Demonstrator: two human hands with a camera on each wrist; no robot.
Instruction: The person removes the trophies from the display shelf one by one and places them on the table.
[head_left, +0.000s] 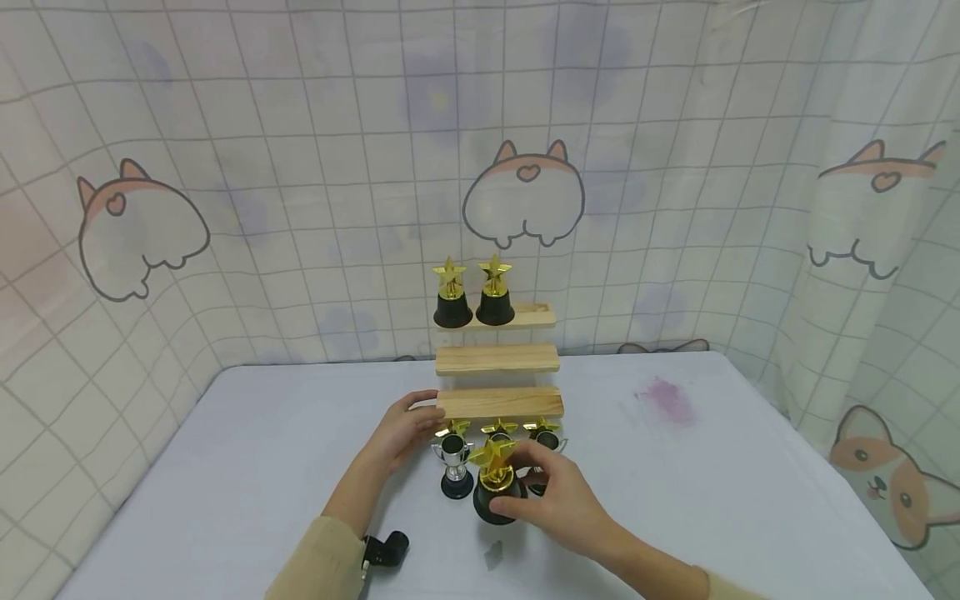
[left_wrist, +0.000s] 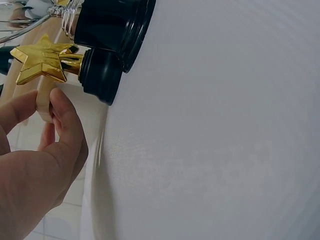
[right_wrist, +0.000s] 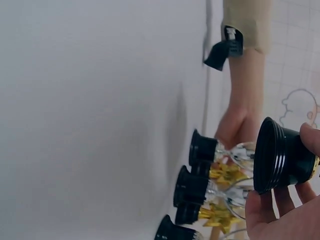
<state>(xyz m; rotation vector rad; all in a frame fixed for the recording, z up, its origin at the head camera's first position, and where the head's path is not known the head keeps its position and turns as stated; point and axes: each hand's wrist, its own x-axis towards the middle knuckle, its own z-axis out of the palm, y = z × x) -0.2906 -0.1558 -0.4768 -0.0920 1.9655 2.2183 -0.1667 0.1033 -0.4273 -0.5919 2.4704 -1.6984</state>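
Note:
My right hand [head_left: 558, 500] holds a gold star trophy [head_left: 493, 475] by its black base, up in front of the other trophies. In the right wrist view the trophy's black base [right_wrist: 280, 155] tilts toward the camera, thumb on one side and fingers on the other. My left hand [head_left: 401, 429] pinches the left end of the lowest wooden step [head_left: 498, 402] of a tiered rack; the left wrist view shows thumb and fingers at the wooden edge [left_wrist: 45, 97]. Close by that hand stand a silver cup trophy [head_left: 454, 458] and a gold star trophy [left_wrist: 42, 62].
Two gold star trophies [head_left: 451, 296] stand on the rack's top step [head_left: 534, 315]. Below it is a middle step [head_left: 497, 358]. More star and cup trophies stand in front of the rack, partly behind my right hand. A white cloth [head_left: 247, 467] covers the table; a patterned curtain [head_left: 337, 208] hangs behind.

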